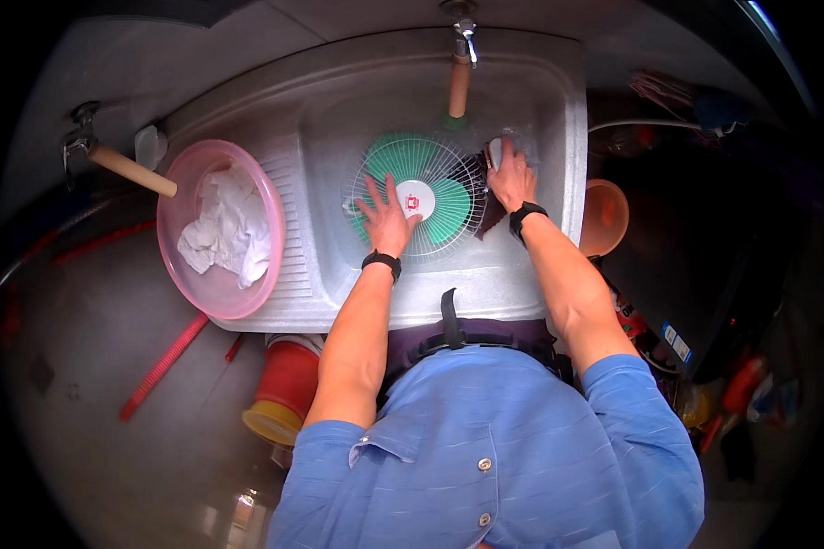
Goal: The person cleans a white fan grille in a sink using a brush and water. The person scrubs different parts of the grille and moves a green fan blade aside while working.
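Note:
In the sink basin (pixel 329 247) lies a round white wire fan guard (pixel 446 147), with green fan blades (pixel 451 206) behind its wires and a white centre disc (pixel 412 195) bearing red print. My left hand (pixel 388 223) rests on the guard with fingers spread, its thumb at the disc. Beside the guard's right edge, my right hand (pixel 513 180) grips a pale oval object (pixel 496 152), perhaps a scrub brush or soap. Under that hand is a dark maroon cloth (pixel 492 218), partly hidden. Both wrists wear black bands.
A tap with a tan hose (pixel 459 86) overhangs the basin. On the ribbed washboard (pixel 294 226) side stands a pink basin (pixel 172 254) of white cloths (pixel 230 219); another tan hose (pixel 134 170) reaches its rim. An orange bucket (pixel 605 216) stands right of the sink, a red bucket (pixel 288 377) below.

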`<state>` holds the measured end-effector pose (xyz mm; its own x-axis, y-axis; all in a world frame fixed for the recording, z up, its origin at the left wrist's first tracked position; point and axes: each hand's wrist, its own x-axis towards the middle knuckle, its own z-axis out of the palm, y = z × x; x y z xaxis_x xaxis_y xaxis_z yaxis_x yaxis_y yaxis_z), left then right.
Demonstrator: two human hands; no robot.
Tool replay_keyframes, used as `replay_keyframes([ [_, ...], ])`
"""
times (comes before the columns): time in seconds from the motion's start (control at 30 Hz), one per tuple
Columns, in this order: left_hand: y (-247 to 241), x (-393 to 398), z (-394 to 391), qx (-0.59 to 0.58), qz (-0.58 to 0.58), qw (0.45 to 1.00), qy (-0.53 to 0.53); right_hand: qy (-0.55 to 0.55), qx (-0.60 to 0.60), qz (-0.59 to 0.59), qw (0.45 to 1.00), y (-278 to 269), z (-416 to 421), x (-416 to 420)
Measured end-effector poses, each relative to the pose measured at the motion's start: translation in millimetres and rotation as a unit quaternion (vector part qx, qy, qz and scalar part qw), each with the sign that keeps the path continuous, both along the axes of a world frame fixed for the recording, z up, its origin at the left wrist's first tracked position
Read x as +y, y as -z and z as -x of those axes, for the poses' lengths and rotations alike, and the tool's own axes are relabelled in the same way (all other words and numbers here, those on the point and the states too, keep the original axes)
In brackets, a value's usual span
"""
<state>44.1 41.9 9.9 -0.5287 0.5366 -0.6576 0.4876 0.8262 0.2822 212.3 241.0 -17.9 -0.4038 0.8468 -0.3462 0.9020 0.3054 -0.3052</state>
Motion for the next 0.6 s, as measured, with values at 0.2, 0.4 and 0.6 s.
replay_keyframes([
  [0.2, 21.5, -8.5, 0.6, 0.059, 0.008, 0.998, 0.032, -0.213, 0.14, 0.066, 0.965, -30.7, 46.7, -44.2],
  [0.4, 8.8, -2.9, 2.8, 0.031, 0.018, 0.999, 0.024, -0.02, 0.021, 0.025, 0.999, -0.6, 0.7, -11.1],
  [0.6, 3.7, -0.9, 1.8, 0.027, 0.022, 0.999, 0.023, 0.089, 0.049, 0.046, 0.994, 4.5, 10.7, 23.8],
])
